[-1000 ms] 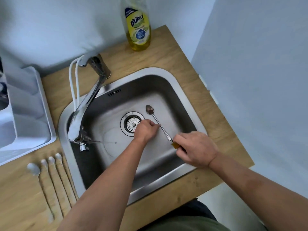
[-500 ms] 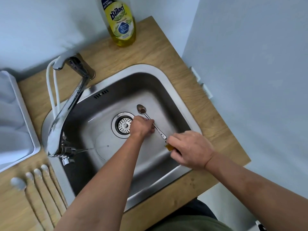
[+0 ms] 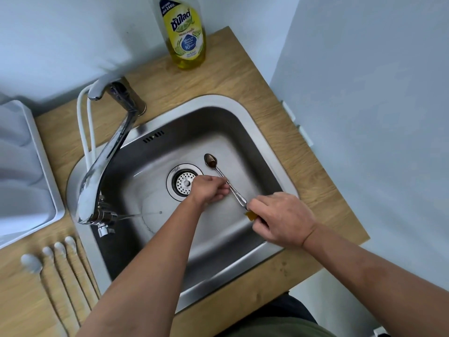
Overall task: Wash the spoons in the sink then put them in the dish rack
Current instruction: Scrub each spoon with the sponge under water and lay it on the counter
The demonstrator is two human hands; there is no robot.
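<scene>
A metal spoon [image 3: 210, 161] with a brown-stained bowl lies slanted over the floor of the steel sink [image 3: 264, 132], bowl pointing away from me. My left hand [image 3: 209, 190] pinches its handle near the middle, beside the drain [image 3: 185, 183]. My right hand [image 3: 279, 220] grips a small yellow sponge [image 3: 251, 215] against the near end of the handle. Several more spoons [image 3: 59, 251] lie side by side on the wooden counter, left of the sink. The white dish rack [image 3: 36, 166] stands at the far left edge.
A chrome faucet [image 3: 104, 166] reaches over the sink's left side, with a thin jet of water at its tip. A yellow dish soap bottle [image 3: 185, 37] stands on the counter behind the sink. A wall closes in on the right.
Both hands stay on the spoon and sponge at about the same spot in the sink. The view has swung, so the bottle and rack sit differently in the frame.
</scene>
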